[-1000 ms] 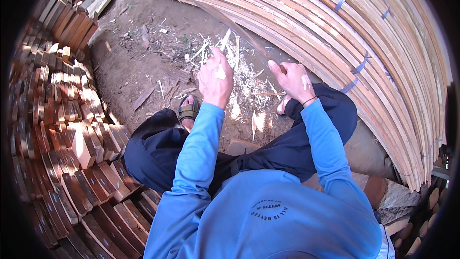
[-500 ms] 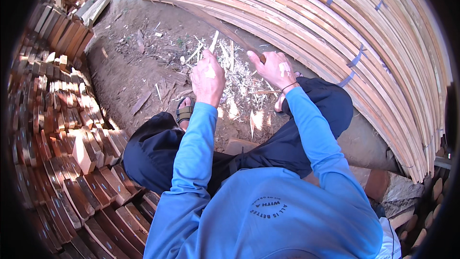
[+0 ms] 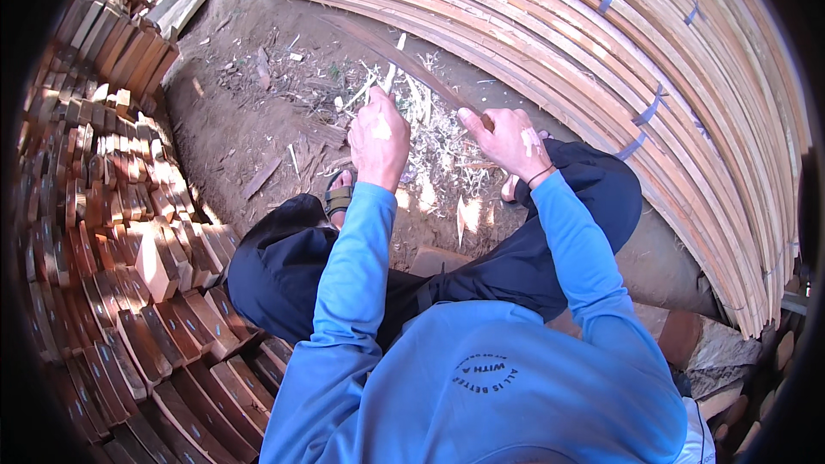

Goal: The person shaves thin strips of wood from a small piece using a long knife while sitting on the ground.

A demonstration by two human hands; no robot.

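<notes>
My left hand [image 3: 379, 137] is closed around a slim, pale wooden stick [image 3: 391, 77] that points away from me, its far end above the ground. In my right hand [image 3: 511, 142] is the handle of a long machete [image 3: 434, 84], the thumb lying along it. The dark blade reaches far and to the left, and in the picture it meets the stick beyond my left fist. Whether its edge touches the wood I cannot make out. Below both hands, pale wood shavings [image 3: 443, 142] lie scattered on the ground between my feet.
Long bundled wooden strips [image 3: 533, 13], tied with bluish bands, curve along the far and right side. Stacked short wooden boards [image 3: 137, 335] fill the left. Brown earth [image 3: 232, 120] with chips lies ahead. My knees [image 3: 275, 253] frame the work area. Cut wood pieces sit at the lower right.
The stick and the machete blade have come together in the picture; more of the stick shows beyond my left fist. My right hand has moved slightly right and nearer. The whole view shifted a little.
</notes>
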